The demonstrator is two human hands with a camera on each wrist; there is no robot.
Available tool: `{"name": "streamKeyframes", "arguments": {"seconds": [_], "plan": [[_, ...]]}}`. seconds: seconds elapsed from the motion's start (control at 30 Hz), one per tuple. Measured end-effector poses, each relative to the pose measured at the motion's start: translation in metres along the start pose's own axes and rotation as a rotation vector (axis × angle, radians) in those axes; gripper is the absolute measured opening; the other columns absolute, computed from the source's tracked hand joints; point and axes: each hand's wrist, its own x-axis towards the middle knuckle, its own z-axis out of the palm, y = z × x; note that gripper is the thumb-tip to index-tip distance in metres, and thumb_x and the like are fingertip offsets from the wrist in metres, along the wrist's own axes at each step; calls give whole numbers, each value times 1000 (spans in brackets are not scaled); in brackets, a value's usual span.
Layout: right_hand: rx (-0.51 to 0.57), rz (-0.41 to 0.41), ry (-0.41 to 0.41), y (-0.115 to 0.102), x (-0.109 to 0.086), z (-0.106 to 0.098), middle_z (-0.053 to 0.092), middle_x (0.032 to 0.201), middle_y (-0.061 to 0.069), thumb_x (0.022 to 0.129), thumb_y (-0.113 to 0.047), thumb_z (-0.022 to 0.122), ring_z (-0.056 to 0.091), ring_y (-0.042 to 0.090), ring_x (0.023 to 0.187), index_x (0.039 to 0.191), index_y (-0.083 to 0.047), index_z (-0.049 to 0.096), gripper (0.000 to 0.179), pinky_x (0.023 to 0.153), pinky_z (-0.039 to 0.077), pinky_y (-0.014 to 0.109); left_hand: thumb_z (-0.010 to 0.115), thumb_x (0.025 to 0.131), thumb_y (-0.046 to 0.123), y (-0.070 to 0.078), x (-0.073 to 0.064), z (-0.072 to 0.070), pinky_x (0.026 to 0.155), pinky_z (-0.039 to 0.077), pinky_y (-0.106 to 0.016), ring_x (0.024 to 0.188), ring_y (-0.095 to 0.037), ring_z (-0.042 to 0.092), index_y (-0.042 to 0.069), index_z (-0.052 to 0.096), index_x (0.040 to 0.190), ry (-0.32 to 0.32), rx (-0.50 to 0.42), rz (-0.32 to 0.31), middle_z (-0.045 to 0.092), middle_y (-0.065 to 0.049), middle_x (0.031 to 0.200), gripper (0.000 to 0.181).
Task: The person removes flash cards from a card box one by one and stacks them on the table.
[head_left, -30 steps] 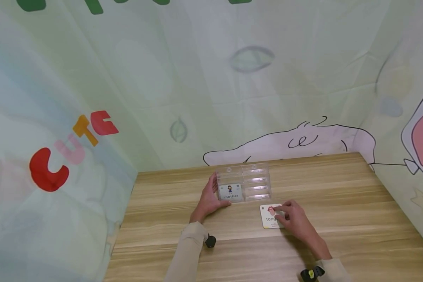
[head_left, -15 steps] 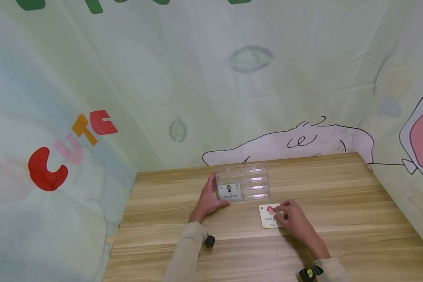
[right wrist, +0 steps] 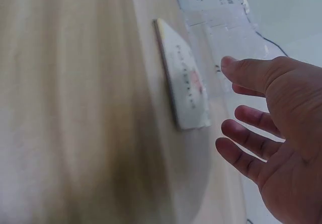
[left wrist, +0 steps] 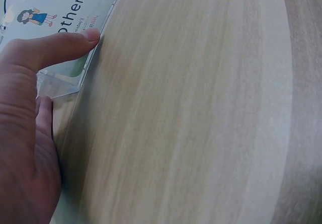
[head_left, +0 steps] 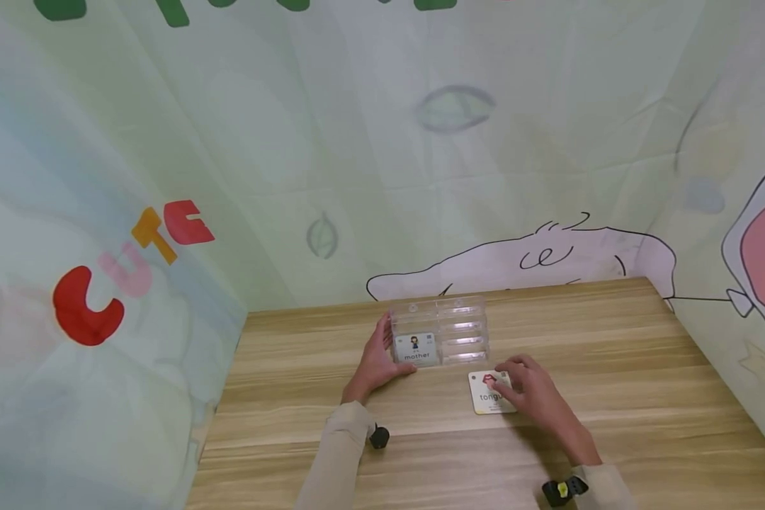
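Note:
A clear plastic rack [head_left: 464, 309] with two columns of slots stands near the back of the table. In its lower left slot sits a "mother" card [head_left: 416, 347] with a drawn figure. My left hand [head_left: 377, 360] holds the rack's left side, thumb along the front lower edge in the left wrist view. On the table in front of the rack lies a white "tongue" card [head_left: 484, 405] with a mouth picture; its edge looks thick in the right wrist view, so it may be a stack. Over its right side hovers my right hand [right wrist: 289, 123], fingers spread and apart from the card.
The wood-grain table [head_left: 421, 460] reaches back to a printed cloth backdrop [head_left: 280, 142]. A second cloth wall with coloured letters [head_left: 89, 308] runs along the left. Both wrists carry dark straps with small devices [head_left: 379, 437].
My right fingers have spread and lifted off the tongue card, uncovering more of its picture and word. The left hand, the rack and the card stay in place.

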Motion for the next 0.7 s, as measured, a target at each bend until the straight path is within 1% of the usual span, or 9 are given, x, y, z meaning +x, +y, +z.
{"name": "streamKeyframes", "arguments": {"seconds": [0.1,0.13,0.33,0.53,0.7], "plan": [[-4,-37,-2,-3,7,-1,66,114,11,89,-18,84,66,26,96,112,-3,76,28,82,60,48,98,67,10,1,0,0,123,33,-35,149,-30,38,11,13,165,0,-3,-3,35,-17,163,130],[-2,-44,-4,-5,9,-1,66,114,10,89,-18,84,66,27,98,113,-3,76,29,83,61,48,98,67,11,1,0,0,123,33,-35,149,-30,38,11,13,165,0,-5,-4,35,-17,163,130],[83,-37,-40,-17,25,2,67,121,7,91,-19,83,69,28,101,121,-6,74,34,80,64,41,98,68,12,0,-1,1,123,33,-36,149,-30,37,11,12,166,-3,-5,-16,33,-16,165,130],[135,-92,-32,-30,43,11,66,126,10,91,-18,82,68,31,101,124,-4,72,37,75,64,33,99,68,11,0,-2,1,123,33,-38,150,-31,37,12,14,166,3,-19,-6,34,-17,164,129],[208,-95,-51,-41,54,20,64,130,12,92,-16,81,68,35,102,124,-4,72,36,77,64,31,99,68,11,0,-2,0,123,33,-37,150,-31,37,13,14,165,1,-14,-3,34,-16,164,129]]}}
